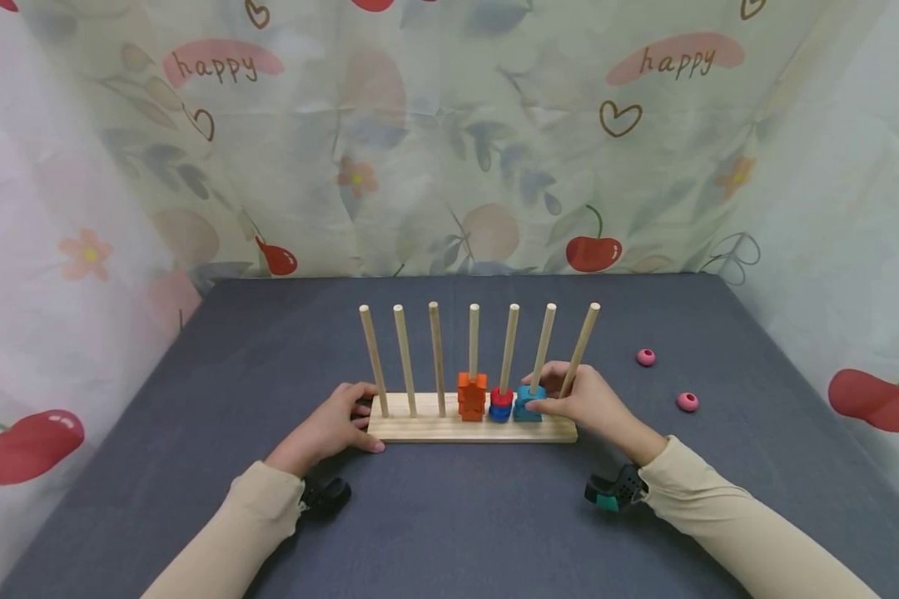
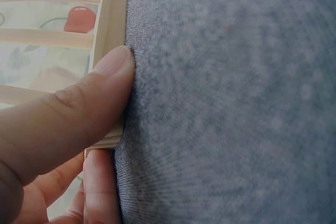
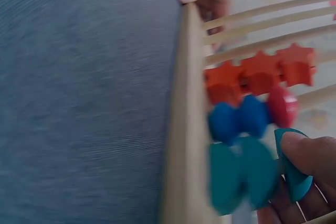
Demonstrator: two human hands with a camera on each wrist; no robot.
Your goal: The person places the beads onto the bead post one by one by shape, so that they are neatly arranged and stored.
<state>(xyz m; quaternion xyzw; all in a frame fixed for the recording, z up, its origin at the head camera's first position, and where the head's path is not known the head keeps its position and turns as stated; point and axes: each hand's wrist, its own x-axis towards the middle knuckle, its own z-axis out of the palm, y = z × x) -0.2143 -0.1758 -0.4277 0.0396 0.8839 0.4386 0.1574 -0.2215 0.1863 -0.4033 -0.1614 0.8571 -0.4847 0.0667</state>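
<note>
My left hand holds the left end of a wooden stacking peg board, thumb on its front edge and fingers around the end. At the sixth post from the left, my right hand pinches a teal bead between thumb and fingers. Below it on that post sit two teal beads, with a small gap between. One post to the left carries two blue beads under a red bead. Three orange star-shaped beads are stacked on the middle post.
Two pink beads, a farther one and a nearer one, lie on the dark cloth-covered table to the right of the board. Bare posts rise at the board's left. A printed curtain hangs behind the table.
</note>
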